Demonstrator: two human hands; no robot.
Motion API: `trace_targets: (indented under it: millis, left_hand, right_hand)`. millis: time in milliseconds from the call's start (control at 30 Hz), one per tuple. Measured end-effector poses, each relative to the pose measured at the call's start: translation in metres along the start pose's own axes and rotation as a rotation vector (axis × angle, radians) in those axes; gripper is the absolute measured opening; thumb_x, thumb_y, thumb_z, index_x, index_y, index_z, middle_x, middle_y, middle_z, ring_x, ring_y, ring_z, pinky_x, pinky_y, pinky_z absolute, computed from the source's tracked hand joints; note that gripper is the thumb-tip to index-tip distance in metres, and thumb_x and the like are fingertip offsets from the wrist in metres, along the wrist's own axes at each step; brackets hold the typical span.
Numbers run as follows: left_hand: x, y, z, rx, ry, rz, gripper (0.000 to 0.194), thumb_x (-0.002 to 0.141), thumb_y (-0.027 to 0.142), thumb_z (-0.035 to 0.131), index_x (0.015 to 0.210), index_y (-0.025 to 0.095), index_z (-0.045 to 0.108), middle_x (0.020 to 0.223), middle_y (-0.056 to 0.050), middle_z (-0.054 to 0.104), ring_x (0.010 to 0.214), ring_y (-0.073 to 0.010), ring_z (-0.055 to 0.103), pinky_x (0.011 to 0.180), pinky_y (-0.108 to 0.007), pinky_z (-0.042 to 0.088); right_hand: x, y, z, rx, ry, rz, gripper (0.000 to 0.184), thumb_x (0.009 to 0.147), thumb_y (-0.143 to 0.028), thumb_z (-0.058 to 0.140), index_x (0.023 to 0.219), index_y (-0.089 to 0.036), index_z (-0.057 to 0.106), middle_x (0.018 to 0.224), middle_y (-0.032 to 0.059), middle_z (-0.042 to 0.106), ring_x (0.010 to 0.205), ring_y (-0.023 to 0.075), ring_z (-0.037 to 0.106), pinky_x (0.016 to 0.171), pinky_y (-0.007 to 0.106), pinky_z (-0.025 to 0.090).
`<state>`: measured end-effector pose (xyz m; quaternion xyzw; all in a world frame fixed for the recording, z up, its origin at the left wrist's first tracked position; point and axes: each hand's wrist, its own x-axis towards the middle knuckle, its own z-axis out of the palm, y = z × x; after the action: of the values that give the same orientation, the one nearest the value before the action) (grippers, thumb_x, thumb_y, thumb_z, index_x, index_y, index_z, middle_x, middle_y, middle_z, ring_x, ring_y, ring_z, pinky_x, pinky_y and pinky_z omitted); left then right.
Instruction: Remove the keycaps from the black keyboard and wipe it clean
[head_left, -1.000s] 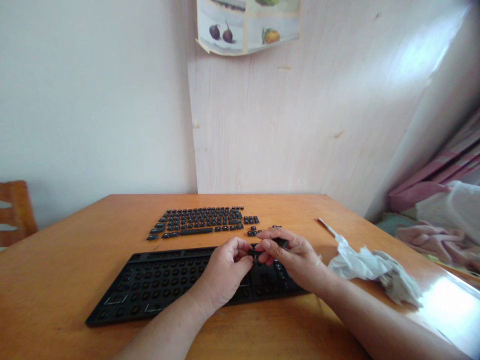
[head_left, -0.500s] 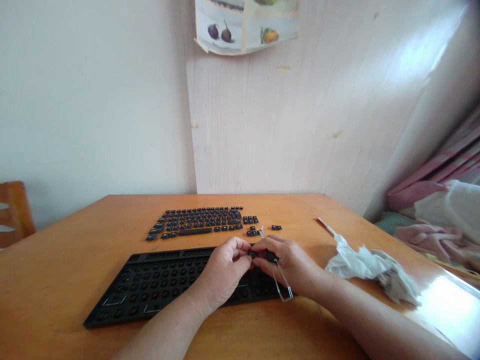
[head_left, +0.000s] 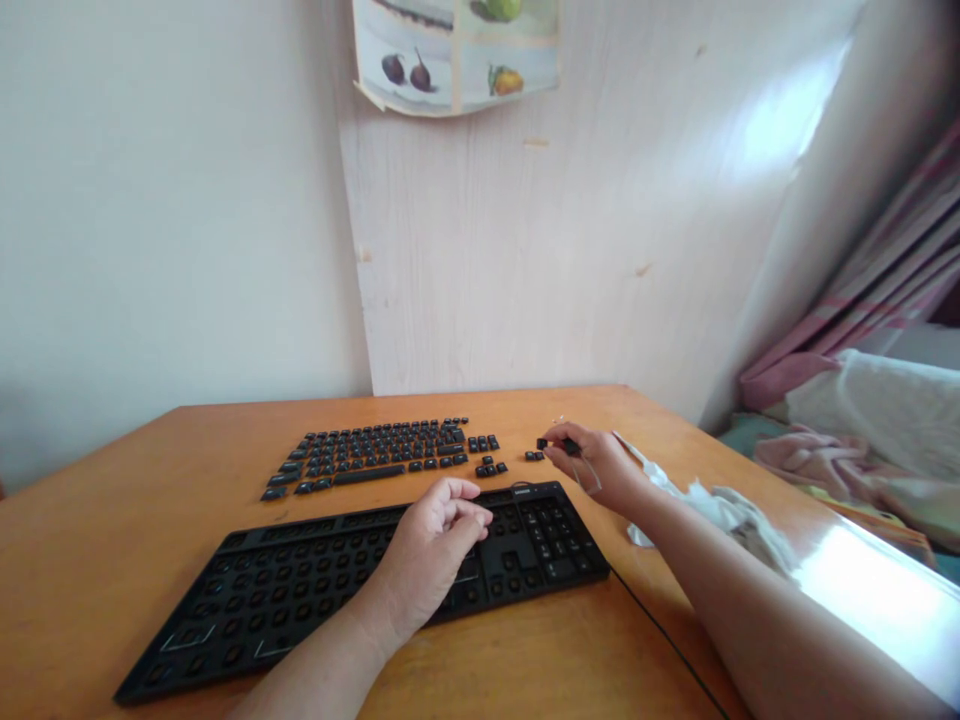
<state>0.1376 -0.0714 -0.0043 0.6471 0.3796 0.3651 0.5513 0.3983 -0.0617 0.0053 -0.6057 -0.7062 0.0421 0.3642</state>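
A black keyboard frame with most keycaps off lies on the wooden table. Behind it, the removed black keycaps are laid out in rows. My left hand rests on the frame's right-middle part, fingers curled and nothing visible in them. My right hand reaches past the frame's far right corner; it pinches a small black keycap and also holds a thin wire keycap puller. A few loose keycaps lie just left of that hand.
Crumpled white tissue lies on the table under and right of my right forearm. A black cable runs from the keyboard to the table's front. A fruit poster hangs on the wall. Bedding lies at right.
My right hand left the keyboard and moved back and right with a keycap to the loose caps. My left hand stayed on the frame. The camera turned right.
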Motion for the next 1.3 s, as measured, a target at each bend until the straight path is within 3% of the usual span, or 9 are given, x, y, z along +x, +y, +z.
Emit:
trace_targets:
  millis: [167,267,400,733,1033,1300]
  left_hand:
    - [0.000,-0.001,-0.001,0.039,-0.004,-0.011,0.030,0.085,0.035,0.056,0.108,0.017,0.054,0.096,-0.007,0.071,0.094,-0.0209,0.066,0.090,-0.036,0.045]
    - [-0.001,0.001,0.000,0.050,0.016,-0.012,0.029,0.085,0.036,0.056,0.107,0.017,0.055,0.097,-0.007,0.071,0.093,-0.0207,0.066,0.089,-0.036,0.045]
    - [-0.001,0.003,0.002,0.065,0.023,-0.010,0.029,0.083,0.037,0.057,0.104,0.017,0.057,0.096,-0.007,0.071,0.090,-0.0205,0.066,0.087,-0.035,0.046]
    - [-0.002,0.002,0.002,0.096,0.018,-0.007,0.028,0.082,0.039,0.058,0.101,0.018,0.058,0.093,-0.006,0.071,0.089,-0.0206,0.065,0.084,-0.034,0.045]
    - [-0.001,0.001,0.002,0.112,-0.005,-0.012,0.027,0.083,0.039,0.057,0.101,0.018,0.058,0.093,-0.005,0.070,0.090,-0.0204,0.065,0.084,-0.033,0.044]
    - [-0.001,0.000,0.001,0.128,-0.010,-0.001,0.028,0.084,0.041,0.057,0.100,0.019,0.058,0.091,-0.005,0.071,0.090,-0.0206,0.065,0.086,-0.034,0.044]
  right_hand:
    - [0.007,0.046,-0.003,-0.126,-0.023,0.233,0.028,0.084,-0.034,0.054,0.100,-0.017,0.068,0.073,0.0027,0.068,0.060,0.0142,0.055,0.055,0.025,0.038]
    - [0.009,0.062,0.008,-0.161,-0.041,0.262,0.025,0.082,-0.032,0.057,0.098,-0.018,0.071,0.066,0.0024,0.067,0.054,0.0138,0.053,0.051,0.025,0.034]
    - [0.012,0.071,0.020,-0.172,-0.073,0.240,0.025,0.083,-0.027,0.057,0.102,-0.019,0.071,0.078,0.0047,0.071,0.064,0.0151,0.059,0.057,0.024,0.040]
    - [0.016,0.072,0.021,-0.193,-0.143,0.159,0.025,0.086,-0.025,0.056,0.103,-0.020,0.074,0.106,0.0084,0.072,0.095,0.0216,0.064,0.085,0.029,0.046]
    - [0.016,0.071,0.022,-0.195,-0.139,0.172,0.028,0.085,-0.026,0.058,0.109,-0.020,0.072,0.109,0.0096,0.071,0.098,0.0225,0.064,0.088,0.030,0.046]
    - [0.017,0.056,0.010,-0.119,0.003,0.165,0.029,0.088,-0.033,0.054,0.107,-0.018,0.071,0.108,0.0100,0.071,0.099,0.0227,0.064,0.088,0.031,0.046]
